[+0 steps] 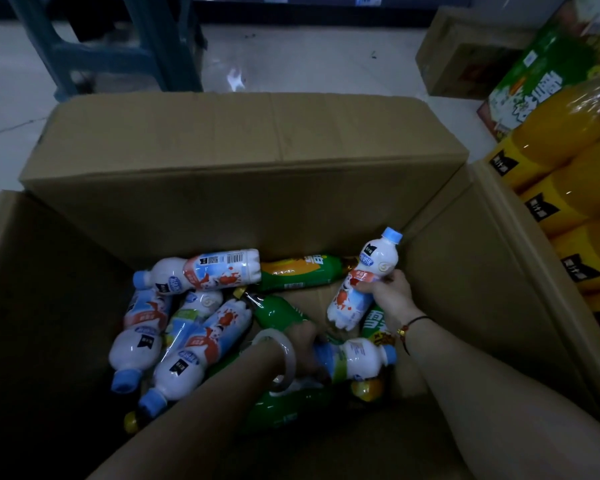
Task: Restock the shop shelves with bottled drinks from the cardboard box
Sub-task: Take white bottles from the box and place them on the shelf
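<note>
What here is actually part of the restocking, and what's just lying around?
Part of the job:
cardboard box
white bottle held in the right hand
left hand reaching among the loose bottles

Lying about:
blue stool
small carton
wrapped orange drinks

Bottles are heaped in the box, mostly toward its left wall. One bottle is held upright near the right wall. Packs are stacked outside, beside the right flap.
</note>
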Demonstrator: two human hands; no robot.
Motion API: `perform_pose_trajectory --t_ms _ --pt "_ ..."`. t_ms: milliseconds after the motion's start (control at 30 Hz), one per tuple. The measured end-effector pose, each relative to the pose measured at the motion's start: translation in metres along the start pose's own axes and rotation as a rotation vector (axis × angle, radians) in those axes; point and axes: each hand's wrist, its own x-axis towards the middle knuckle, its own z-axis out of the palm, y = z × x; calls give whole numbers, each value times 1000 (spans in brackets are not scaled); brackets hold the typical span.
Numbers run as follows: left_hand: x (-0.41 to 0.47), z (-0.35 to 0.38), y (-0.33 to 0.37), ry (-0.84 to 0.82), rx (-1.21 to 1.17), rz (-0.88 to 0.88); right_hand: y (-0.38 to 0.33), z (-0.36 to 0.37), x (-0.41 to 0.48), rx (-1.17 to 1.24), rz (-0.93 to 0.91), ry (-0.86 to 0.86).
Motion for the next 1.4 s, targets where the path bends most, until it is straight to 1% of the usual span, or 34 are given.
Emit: perform_pose_trajectory --t_ms 167,267,333,400,533,567,667,767,833,967,1200,1400 --pt "-6 -12 -9 11 -75 -73 -9 1 -10 33 -53 -53" --pt "-17 -26 -19 56 -119 -138 -25 -6 -14 99 -64 -57" --pt "-29 -40 -22 98 -196 -182 -39 -13 -21 142 -77 -70" --pt "-46 -54 -21 175 -347 -227 -53 -21 -32 181 -98 -82" --pt "-86 -76 -3 354 -857 -244 -78 -37 -64 218 -136 -134" --pt "-97 -82 6 393 -948 -245 -85 -41 -75 220 -137 -160" --pt "-127 -107 38 492 -1085 -230 -107 -49 -109 205 -159 -241" --pt "-159 -144 74 554 -1056 -184 -137 -53 -149 193 -213 -254" --pt "-185 -173 102 557 -1045 -151 -166 -58 -180 229 -243 -259" --pt "-243 -233 164 638 -1033 -83 -238 -77 -248 254 -312 -297" --pt "-361 -340 279 745 -957 116 -371 -130 -379 271 -419 -348" --pt "-450 -426 365 785 -917 200 -467 -159 -478 284 -519 -349"
